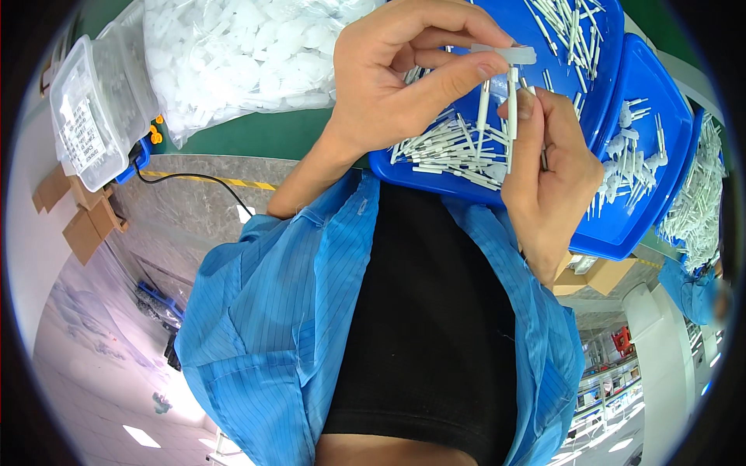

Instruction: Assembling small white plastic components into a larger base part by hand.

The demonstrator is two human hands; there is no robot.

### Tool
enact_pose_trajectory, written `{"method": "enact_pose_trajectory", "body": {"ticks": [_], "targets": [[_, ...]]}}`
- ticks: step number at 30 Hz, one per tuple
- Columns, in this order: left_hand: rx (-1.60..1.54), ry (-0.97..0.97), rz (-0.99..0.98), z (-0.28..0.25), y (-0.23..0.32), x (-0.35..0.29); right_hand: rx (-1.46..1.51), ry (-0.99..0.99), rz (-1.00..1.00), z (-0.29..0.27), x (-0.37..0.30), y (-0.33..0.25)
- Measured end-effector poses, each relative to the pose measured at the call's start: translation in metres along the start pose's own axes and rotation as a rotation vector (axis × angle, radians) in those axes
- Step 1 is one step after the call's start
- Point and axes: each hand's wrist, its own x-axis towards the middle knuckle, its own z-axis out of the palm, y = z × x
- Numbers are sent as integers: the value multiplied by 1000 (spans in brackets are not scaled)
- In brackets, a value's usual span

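Over a blue tray, my left hand (396, 81) pinches a small translucent white plastic piece (519, 55) between thumb and fingertips. One slim white rod (483, 105) hangs down just below that piece, by the left thumb; whether it is joined to it I cannot tell. My right hand (553, 159) is closed on another white rod (512, 113), held upright between thumb and fingers. Its upper end is right under the plastic piece, touching or nearly so. Beneath my hands, many loose white rods with metal pins (454, 151) lie in the blue tray (435, 180).
A large clear bag of translucent plastic pieces (249, 58) lies left, beside clear plastic boxes (85, 116). On the right, a second blue tray (602, 237) holds pieces joined with rods (633, 159); beyond it is a heap of similar parts (695, 194). Another person's blue sleeve (688, 295) shows far right.
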Motion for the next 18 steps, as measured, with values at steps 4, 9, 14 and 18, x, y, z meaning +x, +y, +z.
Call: {"method": "enact_pose_trajectory", "body": {"ticks": [4,9,14,18], "targets": [[42,-12,35,2,4,-1,133,-38,113,-4,-1,-1],[57,-63,20,-1,5,-1,106,-108,98,-10,2,-6],[28,-11,45,2,4,-4,256,-186,81,-5,3,3],[29,-10,187,3,10,4,255,-106,54,-2,2,-2]]}}
